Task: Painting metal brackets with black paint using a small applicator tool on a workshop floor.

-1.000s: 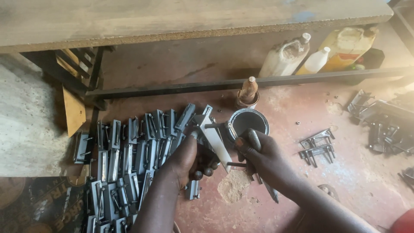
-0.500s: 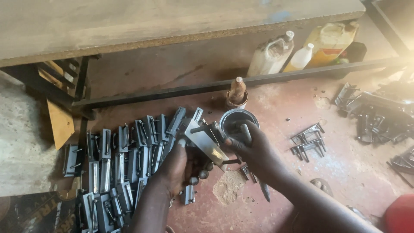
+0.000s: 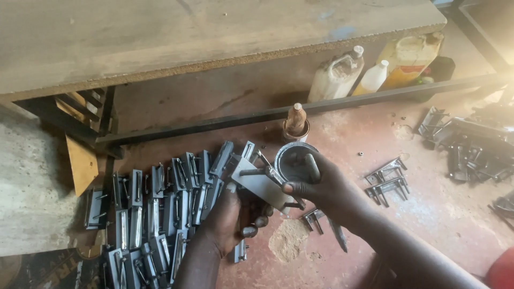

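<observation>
Head view: a grey metal bracket (image 3: 261,185) is held up over the red floor (image 3: 428,214), gripped from below by the left hand (image 3: 230,217), its fingers curled shut around the lower edge. The right hand (image 3: 324,187) is pinched on a brush handle (image 3: 312,167), the tip brought to the bracket's upper face just in front of a small paint tin (image 3: 292,160). A bottle (image 3: 295,120) stands behind the tin. Rows of like brackets (image 3: 155,208) are laid out on the floor at the left; a few loose ones (image 3: 386,179) lie at the right. For a sound coat, it is judged that the bracket should be kept tilted toward the brush and turned steadily, with drips held over the tin.
</observation>
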